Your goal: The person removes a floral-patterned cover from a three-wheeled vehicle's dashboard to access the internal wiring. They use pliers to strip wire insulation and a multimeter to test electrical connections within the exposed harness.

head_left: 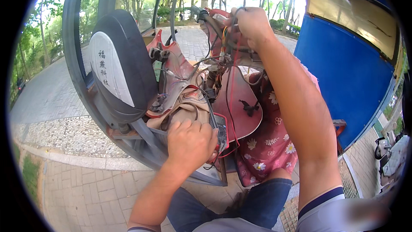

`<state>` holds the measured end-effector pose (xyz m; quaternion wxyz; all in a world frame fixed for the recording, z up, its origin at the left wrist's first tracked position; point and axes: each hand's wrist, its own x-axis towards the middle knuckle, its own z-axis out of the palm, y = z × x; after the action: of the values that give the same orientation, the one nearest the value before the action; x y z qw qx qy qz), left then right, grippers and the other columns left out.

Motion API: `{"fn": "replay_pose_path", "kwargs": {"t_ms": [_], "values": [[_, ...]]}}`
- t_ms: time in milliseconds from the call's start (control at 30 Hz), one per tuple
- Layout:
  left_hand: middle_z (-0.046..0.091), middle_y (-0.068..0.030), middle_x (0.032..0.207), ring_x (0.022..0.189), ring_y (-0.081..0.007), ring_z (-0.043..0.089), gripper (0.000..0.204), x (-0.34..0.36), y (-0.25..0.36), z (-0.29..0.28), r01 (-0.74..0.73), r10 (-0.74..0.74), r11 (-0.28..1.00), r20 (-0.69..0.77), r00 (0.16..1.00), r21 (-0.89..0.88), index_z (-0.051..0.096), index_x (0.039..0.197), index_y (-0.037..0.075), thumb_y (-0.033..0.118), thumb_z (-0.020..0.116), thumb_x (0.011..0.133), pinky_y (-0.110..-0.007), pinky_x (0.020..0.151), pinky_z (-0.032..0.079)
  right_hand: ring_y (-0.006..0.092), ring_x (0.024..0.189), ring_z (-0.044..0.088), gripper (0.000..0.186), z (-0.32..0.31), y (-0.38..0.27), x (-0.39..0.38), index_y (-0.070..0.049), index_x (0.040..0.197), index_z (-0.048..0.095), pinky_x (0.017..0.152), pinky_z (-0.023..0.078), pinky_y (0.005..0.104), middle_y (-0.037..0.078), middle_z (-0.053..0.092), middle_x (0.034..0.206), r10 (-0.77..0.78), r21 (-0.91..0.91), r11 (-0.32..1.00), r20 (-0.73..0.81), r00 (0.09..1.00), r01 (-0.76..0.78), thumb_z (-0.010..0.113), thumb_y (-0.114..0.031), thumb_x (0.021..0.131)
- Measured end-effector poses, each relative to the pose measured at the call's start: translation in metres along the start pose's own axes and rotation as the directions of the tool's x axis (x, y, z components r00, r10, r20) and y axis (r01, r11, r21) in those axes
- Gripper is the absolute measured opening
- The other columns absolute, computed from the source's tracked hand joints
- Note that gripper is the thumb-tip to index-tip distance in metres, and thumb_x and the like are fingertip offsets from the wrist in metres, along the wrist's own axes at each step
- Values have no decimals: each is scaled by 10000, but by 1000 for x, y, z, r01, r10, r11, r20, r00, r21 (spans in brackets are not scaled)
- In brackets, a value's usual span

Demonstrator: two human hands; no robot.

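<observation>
My left hand (191, 141) is closed at the left side of a dark multimeter (222, 131) with a red edge, its curled fingers hiding part of it. A red test lead (232, 92) and a thin dark one rise from beside the meter toward the handlebar (219, 19). Up there my right hand (253, 25) is closed with the leads at its fingers; their tips are hidden. Below it a bundle of wires and connectors (221, 60) hangs exposed. An opened red front panel (175, 62) stands left of the wires, and a beige cloth bag (189, 105) lies below it.
A black seat backrest (124, 64) with a pale panel stands at the left on the vehicle's grey frame (77, 30). A reddish vehicle panel (238, 111) and flowered cloth (274, 146) lie under my right arm. At the right stands a blue cabin wall (339, 77); paving (86, 189) lies below.
</observation>
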<state>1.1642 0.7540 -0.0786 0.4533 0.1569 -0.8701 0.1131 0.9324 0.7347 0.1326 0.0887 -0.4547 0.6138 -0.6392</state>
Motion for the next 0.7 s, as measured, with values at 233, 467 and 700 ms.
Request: {"fn": "replay_pose_path", "kwargs": {"t_ms": [233, 467, 700], "values": [[584, -49, 655, 655, -245, 594, 268, 1, -3, 3, 4, -4, 1000, 2, 1000, -16, 598, 678, 122, 276, 752, 835, -403, 653, 415, 178, 661, 649, 277, -3, -22, 7, 37, 1151, 636, 541, 470, 314, 132, 738, 888, -120, 302, 940, -137, 983, 156, 618, -200, 1008], [594, -53, 663, 671, -246, 597, 263, 0, 1, 4, -27, 28, 999, 24, 999, -27, 598, 681, 122, 270, 760, 826, -402, 661, 422, 151, 492, 475, 288, -85, -41, -26, -125, 741, 528, 484, 417, 341, 1, 476, 585, -196, 149, 969, -4, 981, 195, 623, -237, 989], [571, -43, 664, 675, -243, 577, 272, -2, -6, -5, -43, 41, 999, 55, 998, 33, 584, 689, 128, 274, 760, 837, -400, 669, 425, 93, 539, 444, 237, -49, 53, -162, -43, 915, 633, 475, 354, 265, -14, 502, 667, 348, -213, 929, 230, 909, -301, 623, -254, 1024]]}}
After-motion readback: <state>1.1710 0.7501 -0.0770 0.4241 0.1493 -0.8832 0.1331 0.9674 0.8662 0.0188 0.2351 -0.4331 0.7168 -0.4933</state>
